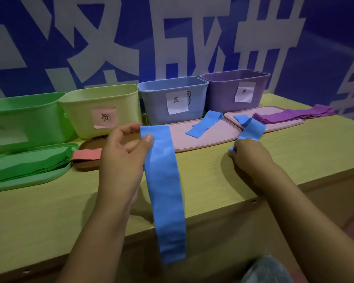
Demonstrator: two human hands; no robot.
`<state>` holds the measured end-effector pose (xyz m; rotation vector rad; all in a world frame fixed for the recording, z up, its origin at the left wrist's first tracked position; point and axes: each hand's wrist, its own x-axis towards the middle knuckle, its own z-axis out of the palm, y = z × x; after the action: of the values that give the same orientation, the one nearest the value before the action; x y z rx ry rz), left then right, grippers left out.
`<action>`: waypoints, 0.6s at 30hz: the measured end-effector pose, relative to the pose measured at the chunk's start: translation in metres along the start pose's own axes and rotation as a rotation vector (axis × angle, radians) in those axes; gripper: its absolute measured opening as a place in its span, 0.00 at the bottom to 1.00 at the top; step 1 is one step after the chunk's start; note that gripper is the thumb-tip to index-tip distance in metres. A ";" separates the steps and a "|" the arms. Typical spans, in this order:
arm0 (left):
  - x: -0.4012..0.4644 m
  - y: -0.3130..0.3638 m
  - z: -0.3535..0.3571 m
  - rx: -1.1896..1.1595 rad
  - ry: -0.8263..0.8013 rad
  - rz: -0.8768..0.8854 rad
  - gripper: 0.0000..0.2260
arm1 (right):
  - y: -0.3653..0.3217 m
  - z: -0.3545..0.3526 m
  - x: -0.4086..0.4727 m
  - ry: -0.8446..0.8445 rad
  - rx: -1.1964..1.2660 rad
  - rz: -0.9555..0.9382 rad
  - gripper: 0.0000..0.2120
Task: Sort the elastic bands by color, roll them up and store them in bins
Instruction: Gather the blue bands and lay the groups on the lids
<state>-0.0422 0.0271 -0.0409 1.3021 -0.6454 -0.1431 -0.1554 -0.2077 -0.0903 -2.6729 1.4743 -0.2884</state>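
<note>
A long blue band (166,193) hangs flat and smooth from the left hand (124,158), which pinches its top edge between thumb and fingers; its lower end drops past the table (223,186) edge. The right hand (248,154) grips the end of a second blue band (250,130), which curls up and back toward the right pink lid (282,124). A third blue band (204,124) lies loosely folded on the left pink lid (208,139). To the left, green bands (29,167) sit stacked on a green lid (29,183), and a pink band (87,154) lies on a brown lid (88,166). Purple bands (292,115) lie stacked on the right. Behind stand four bins (three with paper labels readable as such): green (23,117), pale yellow-green (102,109), blue (172,99), purple (236,88).
</note>
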 end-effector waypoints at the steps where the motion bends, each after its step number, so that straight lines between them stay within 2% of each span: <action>1: 0.000 -0.001 0.000 0.007 0.002 0.000 0.10 | -0.002 -0.001 0.000 0.009 0.010 0.014 0.14; 4: 0.000 -0.004 -0.001 0.005 0.004 0.024 0.11 | -0.001 -0.013 0.003 0.106 0.236 0.089 0.11; 6: 0.001 -0.004 -0.002 0.026 0.003 0.051 0.13 | -0.001 -0.028 0.004 0.249 0.437 0.129 0.11; 9: 0.001 -0.003 -0.002 0.048 -0.013 0.059 0.15 | -0.006 -0.057 0.003 0.404 0.604 0.128 0.11; 13: 0.005 -0.002 0.000 0.058 -0.032 0.026 0.13 | -0.018 -0.090 0.006 0.607 0.670 -0.032 0.10; 18: 0.010 0.000 -0.001 0.060 -0.028 0.017 0.11 | -0.036 -0.130 0.002 0.753 0.712 -0.219 0.11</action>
<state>-0.0334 0.0237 -0.0370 1.3543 -0.6889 -0.1288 -0.1507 -0.1874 0.0429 -2.1746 0.8794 -1.6156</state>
